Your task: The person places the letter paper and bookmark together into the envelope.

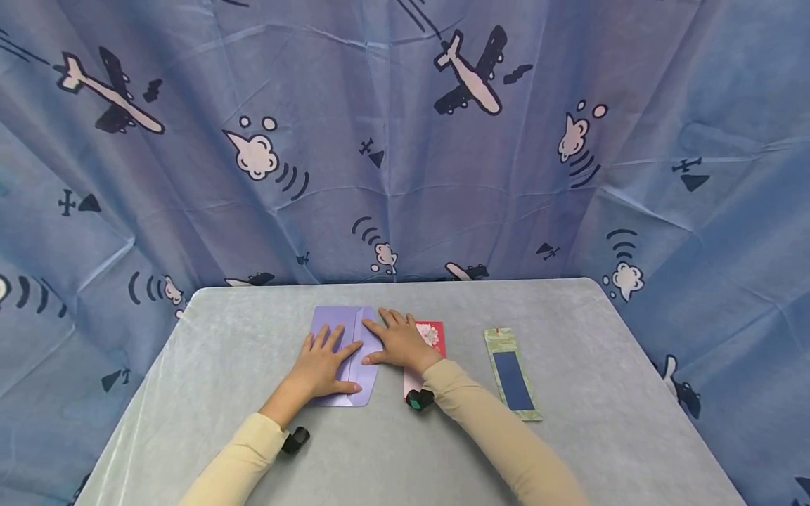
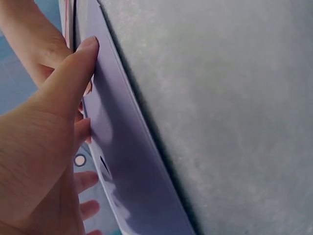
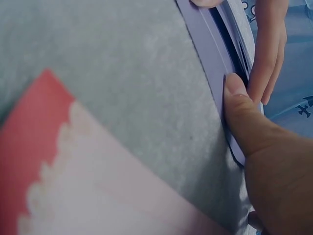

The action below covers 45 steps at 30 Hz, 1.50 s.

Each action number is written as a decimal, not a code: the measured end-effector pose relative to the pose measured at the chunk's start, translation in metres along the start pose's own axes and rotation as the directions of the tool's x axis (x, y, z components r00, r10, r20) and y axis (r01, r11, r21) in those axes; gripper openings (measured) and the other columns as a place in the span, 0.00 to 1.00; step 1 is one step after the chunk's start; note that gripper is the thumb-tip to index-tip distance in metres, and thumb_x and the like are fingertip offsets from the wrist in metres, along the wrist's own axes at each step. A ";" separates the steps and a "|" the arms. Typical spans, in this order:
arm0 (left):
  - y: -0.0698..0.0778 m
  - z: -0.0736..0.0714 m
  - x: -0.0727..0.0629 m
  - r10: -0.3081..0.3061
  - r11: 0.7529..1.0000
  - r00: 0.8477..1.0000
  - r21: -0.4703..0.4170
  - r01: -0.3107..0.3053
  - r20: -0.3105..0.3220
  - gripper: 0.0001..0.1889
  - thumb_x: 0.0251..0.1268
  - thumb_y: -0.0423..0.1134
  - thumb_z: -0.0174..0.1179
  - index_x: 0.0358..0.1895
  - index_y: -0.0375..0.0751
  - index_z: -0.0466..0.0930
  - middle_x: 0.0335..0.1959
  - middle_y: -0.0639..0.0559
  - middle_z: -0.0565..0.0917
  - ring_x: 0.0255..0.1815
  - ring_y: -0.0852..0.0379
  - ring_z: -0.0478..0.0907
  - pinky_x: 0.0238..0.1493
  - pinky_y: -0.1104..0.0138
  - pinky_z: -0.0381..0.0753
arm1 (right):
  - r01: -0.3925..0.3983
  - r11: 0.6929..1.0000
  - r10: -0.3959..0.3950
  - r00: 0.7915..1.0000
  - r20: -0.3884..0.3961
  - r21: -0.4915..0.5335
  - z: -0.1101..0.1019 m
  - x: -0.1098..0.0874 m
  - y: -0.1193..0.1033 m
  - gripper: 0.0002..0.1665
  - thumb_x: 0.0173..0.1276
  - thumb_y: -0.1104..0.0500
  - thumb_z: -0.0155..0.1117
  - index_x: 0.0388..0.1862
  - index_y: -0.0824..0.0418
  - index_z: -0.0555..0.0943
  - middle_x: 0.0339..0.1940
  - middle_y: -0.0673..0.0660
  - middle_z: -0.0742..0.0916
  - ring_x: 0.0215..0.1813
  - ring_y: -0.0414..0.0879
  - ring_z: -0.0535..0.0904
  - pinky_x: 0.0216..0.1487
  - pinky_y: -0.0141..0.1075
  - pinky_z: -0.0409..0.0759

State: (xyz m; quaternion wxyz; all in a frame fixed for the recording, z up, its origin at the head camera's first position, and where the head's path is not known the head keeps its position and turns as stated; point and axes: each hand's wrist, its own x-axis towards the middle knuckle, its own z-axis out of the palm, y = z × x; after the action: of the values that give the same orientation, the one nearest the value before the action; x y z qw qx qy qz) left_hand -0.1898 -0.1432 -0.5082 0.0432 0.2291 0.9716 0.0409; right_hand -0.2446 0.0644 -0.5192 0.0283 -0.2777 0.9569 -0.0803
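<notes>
A lavender paper envelope (image 1: 363, 393) lies flat on the table, with a folded strip along its right side. My left hand (image 1: 319, 369) rests on its middle with fingers spread. On the right strip, my right hand (image 1: 401, 341) presses with fingers outstretched, its thumb near the seam. The left wrist view shows my left thumb lying over the envelope's near edge (image 2: 132, 161). From the right wrist, a dark gap shows along the seam, and my right thumb (image 3: 234, 88) touches the strip. Partly under my right forearm is a red and pink floral envelope (image 1: 436, 337).
Right of the forearm lies a narrow green patterned packet (image 1: 514, 379) with a dark blue panel. The grey cloth-covered table (image 1: 607, 393) ends at a blue curtain (image 1: 405, 140) printed with planes. Black wrist cameras (image 1: 295, 440) hang below both cuffs.
</notes>
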 end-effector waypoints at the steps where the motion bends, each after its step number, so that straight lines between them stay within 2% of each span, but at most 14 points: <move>1: 0.000 -0.001 0.000 0.001 1.000 1.000 0.008 -0.001 -0.002 0.46 0.50 0.71 0.65 0.72 0.55 0.68 0.77 0.33 0.60 0.77 0.27 0.53 0.71 0.33 0.54 | -0.004 1.000 0.004 1.000 0.002 -0.003 0.000 0.000 0.000 0.52 0.57 0.26 0.63 0.76 0.46 0.65 0.78 0.65 0.66 0.78 0.64 0.62 0.72 0.65 0.60; 6: 0.002 -0.005 0.000 0.000 0.999 0.999 0.036 0.001 -0.036 0.45 0.50 0.70 0.65 0.71 0.53 0.70 0.75 0.33 0.63 0.76 0.28 0.56 0.71 0.34 0.56 | -0.010 1.000 0.010 1.000 0.015 0.000 -0.001 0.001 -0.001 0.52 0.57 0.26 0.63 0.77 0.45 0.64 0.78 0.64 0.65 0.78 0.63 0.61 0.72 0.65 0.60; 11: 0.002 -0.003 0.001 -0.017 1.000 0.997 0.023 0.019 -0.080 0.42 0.51 0.70 0.64 0.68 0.52 0.74 0.73 0.32 0.66 0.75 0.27 0.58 0.70 0.33 0.57 | -0.010 1.000 0.010 1.000 0.019 0.006 0.001 0.002 -0.001 0.52 0.57 0.26 0.63 0.77 0.46 0.63 0.78 0.64 0.65 0.78 0.63 0.61 0.72 0.65 0.60; 16: 0.003 0.001 0.005 -0.046 0.999 0.989 0.018 0.049 -0.143 0.38 0.52 0.70 0.63 0.63 0.51 0.77 0.70 0.32 0.70 0.73 0.27 0.62 0.68 0.33 0.60 | -0.013 1.000 0.013 1.000 0.019 0.004 0.000 0.001 -0.001 0.53 0.57 0.27 0.63 0.77 0.46 0.63 0.78 0.64 0.65 0.78 0.63 0.61 0.72 0.65 0.60; 19: 0.005 0.002 0.008 -0.065 0.998 0.981 0.015 0.069 -0.181 0.35 0.53 0.70 0.63 0.58 0.50 0.79 0.65 0.33 0.74 0.68 0.29 0.68 0.63 0.34 0.66 | -0.015 1.000 0.015 1.000 0.027 0.004 -0.002 0.001 -0.002 0.53 0.57 0.27 0.63 0.77 0.46 0.63 0.78 0.64 0.65 0.78 0.63 0.61 0.72 0.65 0.60; 22: 0.007 0.002 0.011 -0.078 0.997 0.970 0.010 0.082 -0.231 0.29 0.56 0.64 0.66 0.53 0.48 0.79 0.59 0.35 0.78 0.61 0.32 0.74 0.57 0.36 0.71 | -0.018 1.000 0.018 1.000 0.025 -0.001 -0.002 0.001 -0.003 0.52 0.57 0.28 0.64 0.77 0.46 0.63 0.78 0.65 0.65 0.78 0.63 0.61 0.72 0.65 0.61; 26: 0.012 0.001 0.015 -0.088 0.995 0.953 0.012 0.096 -0.289 0.17 0.60 0.48 0.66 0.50 0.47 0.80 0.55 0.37 0.81 0.55 0.35 0.78 0.50 0.39 0.76 | -0.017 1.000 0.017 1.000 0.017 0.001 -0.002 0.001 -0.004 0.53 0.56 0.28 0.65 0.77 0.47 0.64 0.77 0.65 0.66 0.77 0.64 0.62 0.71 0.65 0.62; 28: 0.014 0.000 0.015 -0.097 0.994 0.953 0.018 0.107 -0.287 0.16 0.61 0.44 0.64 0.52 0.47 0.82 0.56 0.36 0.81 0.55 0.35 0.78 0.49 0.40 0.77 | -0.018 1.000 0.018 1.000 0.017 0.009 -0.002 0.000 -0.004 0.53 0.56 0.28 0.65 0.77 0.47 0.64 0.77 0.65 0.67 0.77 0.64 0.62 0.71 0.65 0.62; 32: 0.018 -0.002 0.013 -0.120 0.991 0.956 0.033 0.133 -0.268 0.16 0.65 0.43 0.59 0.55 0.49 0.84 0.58 0.34 0.79 0.56 0.33 0.77 0.48 0.40 0.77 | -0.026 0.999 0.025 0.999 0.023 0.023 -0.004 0.000 -0.005 0.53 0.56 0.28 0.65 0.77 0.47 0.64 0.77 0.65 0.66 0.77 0.64 0.61 0.71 0.65 0.61; 37: 0.023 -0.007 0.007 -0.199 0.978 0.956 0.013 0.207 -0.217 0.19 0.65 0.46 0.58 0.59 0.53 0.82 0.55 0.30 0.79 0.47 0.32 0.78 0.41 0.43 0.78 | -0.042 0.999 0.041 0.998 0.047 0.033 -0.005 0.000 -0.006 0.53 0.57 0.29 0.65 0.78 0.46 0.62 0.78 0.64 0.65 0.78 0.63 0.60 0.72 0.65 0.59; 42: 0.027 -0.016 0.003 -0.272 0.961 0.955 0.026 0.277 -0.120 0.32 0.56 0.55 0.65 0.67 0.54 0.75 0.43 0.32 0.83 0.31 0.40 0.81 0.29 0.51 0.80 | -0.045 0.999 0.043 0.998 0.053 0.027 -0.004 -0.001 -0.006 0.54 0.57 0.28 0.64 0.78 0.47 0.61 0.78 0.64 0.65 0.78 0.63 0.60 0.72 0.66 0.59; 45: 0.028 -0.018 0.003 -0.288 0.956 0.953 0.035 0.292 -0.097 0.37 0.52 0.58 0.67 0.68 0.53 0.73 0.36 0.33 0.85 0.25 0.45 0.79 0.25 0.54 0.79 | -0.043 0.999 0.042 0.998 0.049 0.029 -0.004 -0.001 -0.006 0.54 0.57 0.28 0.64 0.78 0.46 0.61 0.78 0.64 0.65 0.79 0.63 0.60 0.72 0.66 0.58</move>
State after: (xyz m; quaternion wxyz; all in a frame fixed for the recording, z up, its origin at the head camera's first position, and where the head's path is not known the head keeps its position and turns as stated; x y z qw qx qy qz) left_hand -0.1817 -0.1184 -0.4874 -0.0010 0.0828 0.9963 0.0208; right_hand -0.2410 0.0604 -0.5138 0.0572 -0.2587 0.9603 -0.0871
